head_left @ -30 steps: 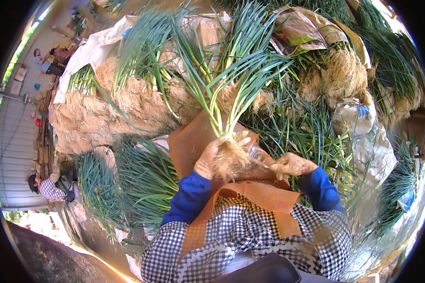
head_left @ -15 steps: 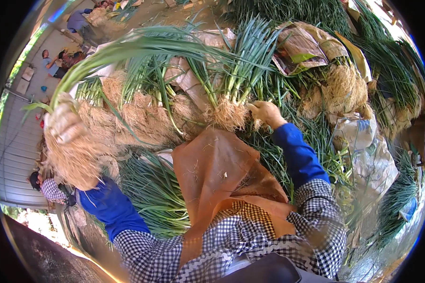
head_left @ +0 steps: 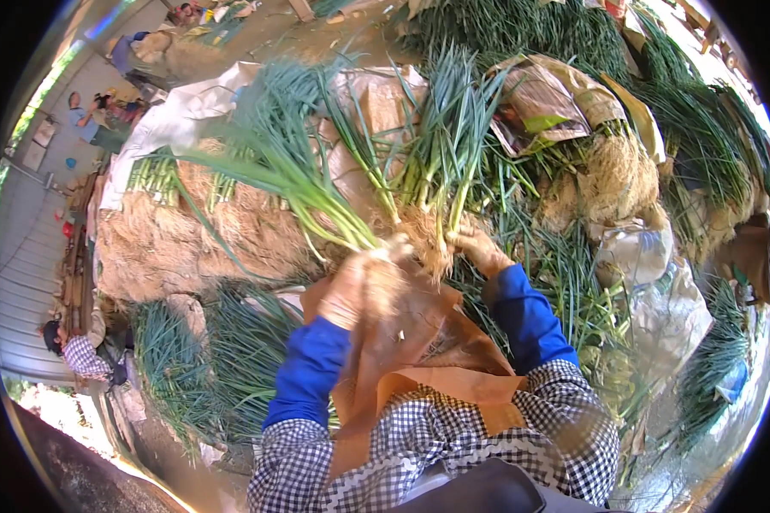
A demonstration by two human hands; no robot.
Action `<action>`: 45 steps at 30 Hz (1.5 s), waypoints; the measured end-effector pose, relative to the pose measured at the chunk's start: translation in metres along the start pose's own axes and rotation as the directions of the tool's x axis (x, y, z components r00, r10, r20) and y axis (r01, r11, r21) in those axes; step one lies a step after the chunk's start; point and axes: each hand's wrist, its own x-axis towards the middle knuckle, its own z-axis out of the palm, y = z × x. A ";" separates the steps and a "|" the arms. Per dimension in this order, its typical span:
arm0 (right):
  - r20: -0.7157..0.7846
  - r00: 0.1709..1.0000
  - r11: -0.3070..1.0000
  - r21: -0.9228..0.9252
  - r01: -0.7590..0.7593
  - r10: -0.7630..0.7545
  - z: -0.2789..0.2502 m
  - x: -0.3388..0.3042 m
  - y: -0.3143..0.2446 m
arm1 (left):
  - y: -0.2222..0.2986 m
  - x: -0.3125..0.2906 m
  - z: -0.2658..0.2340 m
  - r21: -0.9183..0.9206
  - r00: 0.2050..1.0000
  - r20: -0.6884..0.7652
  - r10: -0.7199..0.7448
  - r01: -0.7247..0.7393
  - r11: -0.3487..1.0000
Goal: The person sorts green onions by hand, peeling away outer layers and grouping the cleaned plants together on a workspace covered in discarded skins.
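The left hand is closed round a bunch of green onions, gripping it low, just above the roots. These hang past the fingers as a pale, wiry tuft, slightly blurred. From the same hand the stalks run up and leftward, smooth and light green, widening into long, flat, darker leaves that are soft with blur at the far end.

Just right of the left hand is a second bunch, its leaves fanned away from the person and its tan, tangled roots toward them. The right hand touches the right edge of this bunch at the root end, fingers bent; whether they have closed on a stalk I cannot tell.

Below and between the hands spreads an apron, thin, creased and orange-brown, dotted with small scraps. Both forearms wear smooth blue sleeves.

Left of the left hand lies a thick, straw-like mat of roots; nearer the person on that side, a heap of slim, glossy leaves. Right of the right hand are loose leaves, and farther right a crumpled, whitish plastic sack. Beyond the right hand, a rooted bundle sits partly under creased brown wrapping.
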 end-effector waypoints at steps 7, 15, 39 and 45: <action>0.111 0.988 0.915 0.379 -0.140 0.105 -0.008 -0.057 0.036 | -0.140 0.071 -0.045 0.328 0.943 -0.146 0.298 -0.238 0.914; -0.509 0.860 0.234 -0.842 -0.487 -0.042 0.005 -0.019 -0.039 | -0.161 0.096 -0.064 0.556 0.813 -0.178 0.554 -0.381 0.739; -0.448 0.868 0.429 -0.841 -0.328 -0.214 -0.005 0.024 -0.005 | -0.164 0.117 -0.073 0.616 0.687 -0.239 0.687 -0.440 0.654; -0.332 0.938 0.837 -0.537 -0.106 -0.095 0.034 -0.076 0.016 | -0.160 0.114 -0.081 0.312 0.730 -0.351 0.586 -0.499 0.809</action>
